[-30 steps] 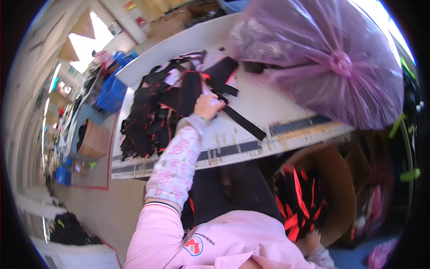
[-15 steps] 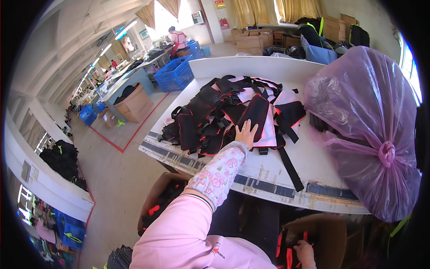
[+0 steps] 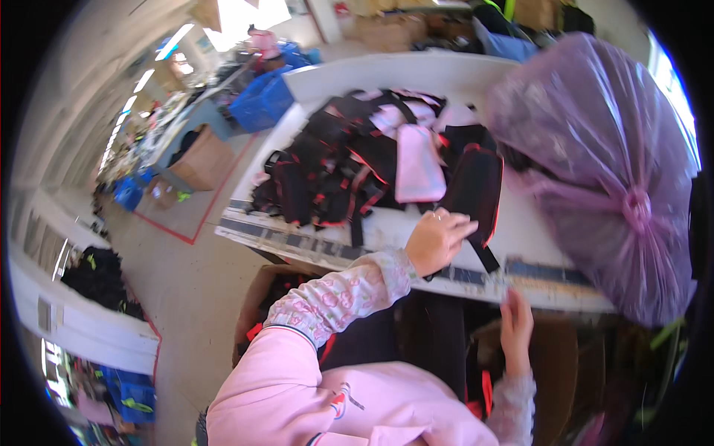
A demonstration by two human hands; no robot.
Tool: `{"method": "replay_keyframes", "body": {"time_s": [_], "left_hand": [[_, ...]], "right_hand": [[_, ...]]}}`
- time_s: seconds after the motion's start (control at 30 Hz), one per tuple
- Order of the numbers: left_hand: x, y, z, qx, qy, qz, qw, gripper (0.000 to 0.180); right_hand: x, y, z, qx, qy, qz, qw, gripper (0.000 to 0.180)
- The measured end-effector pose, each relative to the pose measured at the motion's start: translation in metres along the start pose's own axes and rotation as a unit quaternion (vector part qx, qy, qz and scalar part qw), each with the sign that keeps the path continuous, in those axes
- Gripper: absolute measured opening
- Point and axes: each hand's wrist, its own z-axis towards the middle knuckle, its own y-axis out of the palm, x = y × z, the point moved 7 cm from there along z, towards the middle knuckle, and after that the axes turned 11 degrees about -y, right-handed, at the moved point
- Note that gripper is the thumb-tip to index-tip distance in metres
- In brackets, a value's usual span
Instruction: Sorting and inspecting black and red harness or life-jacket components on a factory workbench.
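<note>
**Black pad (image 3: 476,186) right of centre in the frame, at the left hand's fingers**

White bench (image 3: 517,230) fills the middle of the frame; its raised rear board (image 3: 416,70) probably keeps soft goods from sliding off the far side. At the right of the frame sits a bulging purple bag (image 3: 587,149), gathered into a knot, likely so its contents stay together. Left of centre lies the heap (image 3: 327,163) of black, red-edged pieces, loosely piled, perhaps so single ones come away easily. Below the bench, at lower right, stands a cardboard box (image 3: 554,364).

The black pad lies lengthwise toward the bench's near edge, which seems to bring its end within easy reach. Just left of it rests a pink panel (image 3: 419,163), its flat face up. The left hand (image 3: 440,239) is at the pad's lower end; whether its grip pinches the pad or merely presses it, I cannot tell. The right hand (image 3: 515,327), raised by the near edge, is slightly blurred, its grip loosely spread, with nothing visible in it. Smallest, a black strap (image 3: 486,258) juts below the pad.
</note>
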Motion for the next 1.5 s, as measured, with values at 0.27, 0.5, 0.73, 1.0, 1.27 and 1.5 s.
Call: {"method": "replay_keyframes", "body": {"time_s": [0.27,0.5,0.73,1.0,1.27,1.5], "left_hand": [[-0.032,0.114,-0.082,-0.223,-0.076,-0.194,0.952,0.043],[-0.034,0.121,-0.099,-0.222,-0.049,-0.091,0.969,0.056],[-0.027,0.131,-0.104,-0.142,-0.087,-0.128,0.978,0.025],[-0.021,0.115,-0.094,-0.003,-0.158,-0.177,0.971,0.022],[-0.027,0.100,-0.101,0.026,-0.233,-0.206,0.950,0.044],[-0.025,0.133,-0.116,-0.074,-0.451,-0.713,0.532,0.029]], "right_hand": [[0.003,0.070,0.015,-0.155,-0.105,-0.178,0.966,0.049],[0.025,0.071,0.000,-0.100,-0.108,-0.178,0.973,0.028],[0.051,0.049,0.013,-0.066,0.182,0.010,0.981,0.013],[0.018,0.053,0.016,0.045,-0.067,-0.189,0.979,0.018],[0.008,0.063,0.026,0.118,0.034,0.124,0.985,0.012],[-0.013,0.052,0.024,0.104,-0.059,-0.013,0.993,0.009]]}}
